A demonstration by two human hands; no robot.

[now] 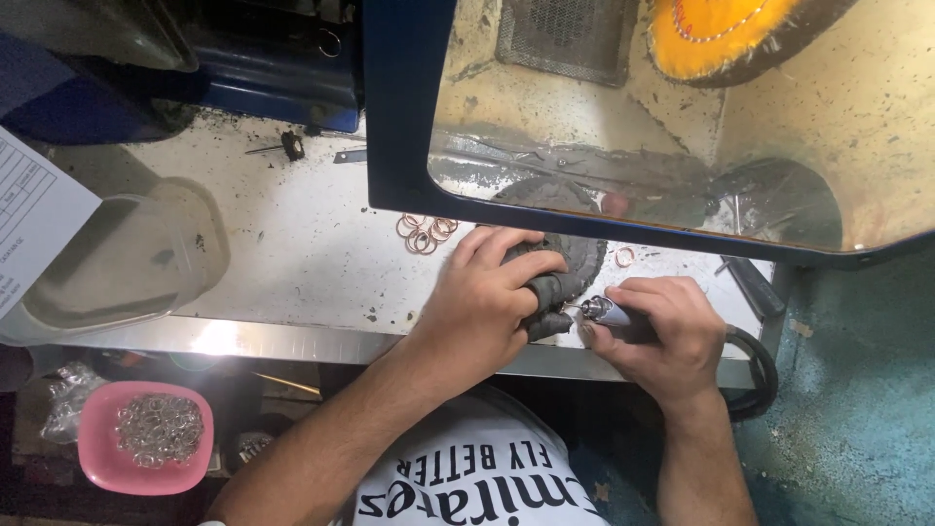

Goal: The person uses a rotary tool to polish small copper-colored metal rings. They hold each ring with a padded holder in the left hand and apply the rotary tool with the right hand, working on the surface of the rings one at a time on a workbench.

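Note:
My left hand (482, 297) grips a dark grey cloth pad (565, 268) at the front of the white bench top (302, 244), fingers curled over it. My right hand (662, 331) holds a silver rotary handpiece (609, 314), its tip pointing left into the cloth by my left fingertips. A black hose (755, 365) runs from the handpiece off the bench edge. Whatever is pinched in the cloth is hidden. A small heap of copper-coloured rings (426, 232) lies just behind my left hand, and one single ring (624, 256) lies right of the cloth.
A clear shield in a blue frame (409, 117) hangs over the bench, with a yellow buffing wheel (721, 34) behind it. A clear plastic tub (127, 258) sits at the left beside a paper sheet (34, 219). Below the bench, a pink tray (146, 438) holds several silver rings.

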